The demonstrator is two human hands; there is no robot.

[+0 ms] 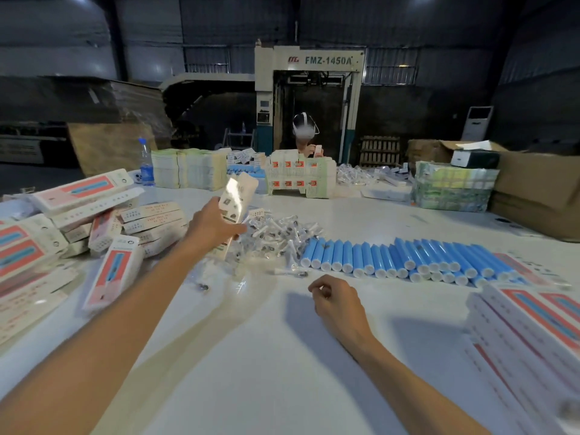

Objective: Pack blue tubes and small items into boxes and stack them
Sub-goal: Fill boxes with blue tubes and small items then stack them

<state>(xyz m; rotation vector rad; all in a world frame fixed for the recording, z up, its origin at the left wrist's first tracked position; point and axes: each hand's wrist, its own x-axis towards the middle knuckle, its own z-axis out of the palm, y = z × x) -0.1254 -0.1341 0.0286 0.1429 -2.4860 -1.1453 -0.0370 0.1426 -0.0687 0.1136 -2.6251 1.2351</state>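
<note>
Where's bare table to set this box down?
Bare table lies between your arms, below the blue tubes. Crowded: finished boxes left, flat cartons right, small items ahead.

The long white carton [234, 211] gripped in the left hand [209, 226] is motion-blurred and glare-washed; its print is unreadable. The flat pink-and-white cartons [533, 328] at near right are cut off by the frame edge. The brown cardboard box [539, 196] at far right is likewise cropped. Contents of the clear small-item sachets [276, 233] are too small to identify.
</note>
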